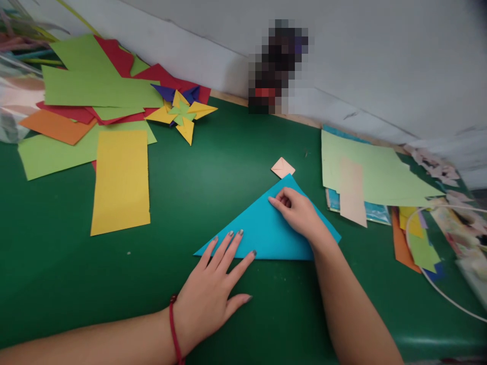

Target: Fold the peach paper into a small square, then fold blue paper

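A blue sheet of paper (272, 230), folded into a triangle, lies flat on the green tabletop (213, 167). My left hand (213, 284) is open, its fingers spread and their tips resting on the triangle's left part and lower edge. A red cord bracelet circles that wrist. On the upper part of the triangle rests my right hand (299, 210), its fingers curled in toward the thumb with nothing visible in them. Just beyond the triangle's top corner sits a small folded pink paper square (282, 167).
To the left are a yellow sheet (122, 182), piled green and red papers (95, 86) and a yellow-and-purple paper star (181, 111). Pale green paper (365, 167) and a pink strip (352, 190) lie right, near coloured scraps (413, 238) and a white cable (437, 289). A wall stands behind.
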`<state>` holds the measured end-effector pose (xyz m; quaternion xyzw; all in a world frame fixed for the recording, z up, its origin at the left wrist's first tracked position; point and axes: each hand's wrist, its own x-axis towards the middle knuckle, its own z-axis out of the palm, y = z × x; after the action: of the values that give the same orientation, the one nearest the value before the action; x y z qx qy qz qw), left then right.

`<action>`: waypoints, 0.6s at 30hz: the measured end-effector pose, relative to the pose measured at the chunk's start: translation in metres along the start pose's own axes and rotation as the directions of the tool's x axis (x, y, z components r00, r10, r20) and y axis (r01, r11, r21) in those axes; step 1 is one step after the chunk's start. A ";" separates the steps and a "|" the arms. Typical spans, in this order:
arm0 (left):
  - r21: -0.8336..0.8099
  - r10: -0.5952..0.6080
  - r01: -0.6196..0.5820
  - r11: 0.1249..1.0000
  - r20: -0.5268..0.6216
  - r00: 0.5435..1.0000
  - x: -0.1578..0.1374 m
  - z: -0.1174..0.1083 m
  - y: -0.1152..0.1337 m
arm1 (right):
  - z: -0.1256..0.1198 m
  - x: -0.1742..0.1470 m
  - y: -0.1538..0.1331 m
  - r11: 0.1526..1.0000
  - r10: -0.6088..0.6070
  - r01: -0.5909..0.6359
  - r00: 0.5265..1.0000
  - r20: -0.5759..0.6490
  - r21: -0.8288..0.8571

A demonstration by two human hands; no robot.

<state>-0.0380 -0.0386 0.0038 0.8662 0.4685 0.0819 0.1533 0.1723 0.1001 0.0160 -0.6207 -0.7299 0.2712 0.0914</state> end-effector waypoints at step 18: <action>-0.016 0.011 -0.011 1.000 0.002 1.000 -0.001 -0.002 -0.003 | 0.001 0.000 0.002 1.000 0.006 -0.006 1.000 -0.004 -0.011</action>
<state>-0.0412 -0.0377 0.0046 0.8675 0.4630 0.0857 0.1601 0.1735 0.0998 0.0147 -0.6241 -0.7293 0.2661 0.0885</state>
